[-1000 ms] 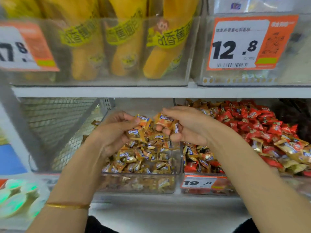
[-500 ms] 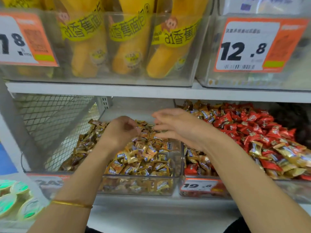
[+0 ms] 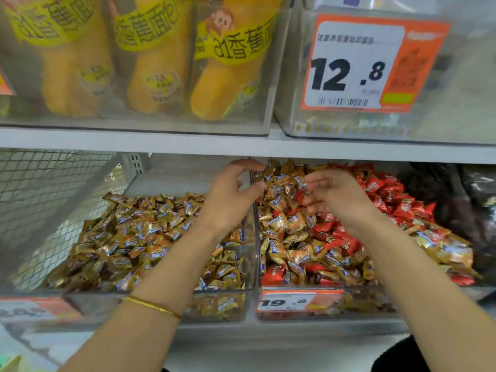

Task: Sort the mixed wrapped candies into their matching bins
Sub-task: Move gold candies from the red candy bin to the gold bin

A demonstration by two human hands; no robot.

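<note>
Left hand [image 3: 230, 200]: is hovering over the partition between the two bins, released; its fingers are curving loosely and the thumb is standing apart from them.
Right hand [image 3: 338, 196]: is reaching left over the mixed pile, released; its fingers are stretching out and spreading, the tips at the top wrappers. Motion blur is hiding whether they are touching.
Wrist: a thin gold bangle [image 3: 153, 306] is circling the left forearm.
Gold candies [image 3: 139, 237]: are filling the left bin [image 3: 214, 307]; small pillow shapes in crinkled glossy foil with blue-and-white labels and twisted ends.
Mixed pile [image 3: 290, 237]: is lying in the right bin [image 3: 362, 302]; gold wrappers are heaping near the partition and along the front.
Red candies [image 3: 389, 194]: are sharing the right bin, massing behind and to the right of the gold ones; the same shiny crinkled foil.
Bin material: clear rigid plastic with straight walls; the partition [image 3: 255, 237] is rising between the piles.
Price tag [image 3: 287, 302]: orange and white, reading 19.8, is sitting on the right bin's front wall.
Edges: a white shelf board [image 3: 241, 146] is running just above the left hand's fingertips; wire mesh [image 3: 53, 189] is closing the left side.
Open room: both hands are working in the slot between the candy heaps and the shelf board; a bare strip [image 3: 174, 178] is showing behind the left bin's pile.
Upper shelf: yellow bread packs [image 3: 228, 63] are standing in clear boxes beside a 12.8 tag [image 3: 357, 65].
</note>
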